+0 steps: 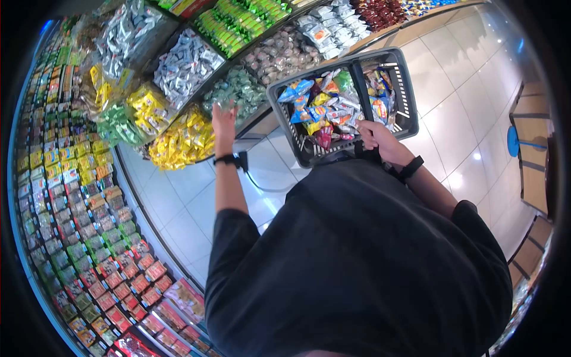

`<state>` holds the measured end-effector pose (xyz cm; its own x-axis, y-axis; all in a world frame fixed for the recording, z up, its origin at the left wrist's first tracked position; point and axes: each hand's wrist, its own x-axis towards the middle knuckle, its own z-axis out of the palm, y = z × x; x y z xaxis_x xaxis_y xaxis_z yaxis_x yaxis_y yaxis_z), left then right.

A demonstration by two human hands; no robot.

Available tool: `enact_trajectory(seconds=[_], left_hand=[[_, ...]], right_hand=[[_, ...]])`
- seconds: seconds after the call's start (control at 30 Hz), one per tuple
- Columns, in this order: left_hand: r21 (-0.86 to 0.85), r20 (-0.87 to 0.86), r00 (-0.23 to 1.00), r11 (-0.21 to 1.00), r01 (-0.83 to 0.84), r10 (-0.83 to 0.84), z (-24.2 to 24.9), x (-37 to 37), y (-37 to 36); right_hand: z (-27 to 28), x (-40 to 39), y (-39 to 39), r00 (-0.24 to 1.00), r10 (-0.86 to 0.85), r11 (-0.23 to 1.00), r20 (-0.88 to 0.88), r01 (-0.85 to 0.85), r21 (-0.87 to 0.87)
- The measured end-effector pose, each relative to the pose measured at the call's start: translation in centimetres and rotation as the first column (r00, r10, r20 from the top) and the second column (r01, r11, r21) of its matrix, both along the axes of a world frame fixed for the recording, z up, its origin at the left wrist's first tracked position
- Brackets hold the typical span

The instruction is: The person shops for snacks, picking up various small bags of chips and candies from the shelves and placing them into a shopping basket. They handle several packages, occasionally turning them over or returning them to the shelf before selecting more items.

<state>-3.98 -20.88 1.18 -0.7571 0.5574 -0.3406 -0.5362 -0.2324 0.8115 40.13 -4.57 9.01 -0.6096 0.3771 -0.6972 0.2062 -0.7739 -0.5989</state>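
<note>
My left hand (223, 126) reaches over a bin of small greenish, clear-wrapped packets (241, 89). Its thumb and fingers look apart at the near edge of those packets, and no held packet can be made out. Closed around the dark handle of a grey shopping basket (289, 138) is my right hand (377, 138). The basket hangs in front of my body. Inside it lie several colourful snack packets (336, 110), blue, yellow, silver and red, on both sides of the handle bar (360, 89).
Yellow packets (184, 140), silver packets (187, 62), green packets (238, 24) and brownish wrapped pieces (281, 53) fill the neighbouring bins. A tall shelf of packaged goods (89, 226) stands at left. Tiled floor (458, 107) lies right, with wooden crate-like units (532, 143) beyond.
</note>
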Motion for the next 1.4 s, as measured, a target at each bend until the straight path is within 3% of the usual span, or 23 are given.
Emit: enact_trajectory(seconds=[0.07, 0.1, 0.17, 0.23, 0.27, 0.3, 0.37, 0.4, 0.57, 0.63, 0.7, 0.77, 1.03, 1.1, 1.17, 1.23, 1.4], left_hand=[[-0.106, 0.167, 0.985, 0.994, -0.018, 0.036, 0.0, -1.6, -1.1], [-0.107, 0.165, 0.986, 0.994, -0.021, 0.038, -1.7, -2.6, -2.8], [-0.067, 0.331, 0.943, 0.997, -0.023, 0.044, -6.8, -4.1, -4.9], [-0.512, 0.08, 0.973, 0.847, -0.144, 0.214, -7.6, -2.2, -3.9], [-0.534, -0.048, 0.984, 0.828, -0.172, 0.173, -8.3, -0.7, -4.3], [-0.547, -0.035, 0.986, 0.823, -0.153, 0.16, -8.1, 1.4, -4.5], [-0.483, -0.349, 0.928, 0.873, -0.063, -0.126, -5.6, 6.5, -3.9], [-0.407, -0.433, 0.895, 0.909, -0.091, -0.104, -4.5, 8.7, -3.2], [-0.351, -0.565, 0.795, 0.936, 0.011, -0.221, -0.8, 16.8, -1.0], [-0.495, -0.744, 0.496, 0.868, 0.041, -0.448, 0.2, 18.5, -0.3], [-0.505, -0.724, 0.494, 0.858, 0.097, -0.482, 0.3, 19.6, 0.6], [-0.473, -0.792, 0.371, 0.872, 0.129, -0.484, -0.3, 20.1, 1.4], [-0.646, -0.656, 0.332, 0.731, 0.219, -0.678, -2.7, 19.4, 2.2], [-0.785, -0.466, 0.237, 0.522, 0.333, -0.852, -2.3, 19.2, 1.8], [-0.778, -0.481, 0.221, 0.529, 0.339, -0.848, -3.9, 19.1, 1.4], [-0.816, -0.412, 0.169, 0.445, 0.369, -0.895, -4.4, 18.9, 1.0], [-0.794, -0.42, 0.145, 0.44, 0.419, -0.896, -3.9, 19.5, 0.4]], right_hand=[[-0.4, 0.1, -0.1, 1.0, 0.03, 1.0, -0.004, -0.03, 0.004], [-0.4, 0.0, 0.1, 0.999, 0.044, 0.999, -0.016, -0.044, 0.019], [-0.1, 0.0, 0.0, 1.0, 0.0, 0.999, -0.015, 0.001, 0.04], [-0.2, 0.4, -0.1, 1.0, 0.014, 0.999, -0.004, -0.014, 0.033], [-0.5, 0.4, -0.3, 1.0, -0.001, 0.999, -0.024, 0.002, 0.042], [-0.6, 0.4, -0.4, 1.0, -0.011, 0.999, -0.029, 0.012, 0.042], [-0.3, 0.5, -0.5, 0.999, -0.016, 1.0, -0.031, 0.017, 0.022], [-0.2, 0.5, -0.4, 1.0, 0.004, 0.999, -0.018, -0.003, 0.034], [0.4, 0.6, -0.5, 1.0, -0.01, 0.999, -0.016, 0.01, 0.04], [0.5, 0.6, -0.5, 0.999, -0.022, 0.999, -0.046, 0.023, 0.023], [0.4, 0.6, -0.5, 0.998, -0.032, 0.999, -0.045, 0.034, 0.025], [0.0, 0.7, -0.5, 0.998, -0.027, 0.999, -0.059, 0.028, 0.023], [-0.8, 1.1, -0.5, 0.995, -0.049, 0.999, -0.091, 0.05, 0.003], [-1.3, 1.1, -0.5, 0.994, -0.056, 0.998, -0.095, 0.056, -0.005], [-1.3, 1.0, -0.4, 0.994, -0.067, 0.998, -0.081, 0.066, -0.014], [-1.3, 1.3, -0.5, 0.994, -0.058, 0.998, -0.097, 0.057, -0.01], [-1.6, 1.3, -0.5, 0.991, -0.059, 0.998, -0.119, 0.061, 0.011]])
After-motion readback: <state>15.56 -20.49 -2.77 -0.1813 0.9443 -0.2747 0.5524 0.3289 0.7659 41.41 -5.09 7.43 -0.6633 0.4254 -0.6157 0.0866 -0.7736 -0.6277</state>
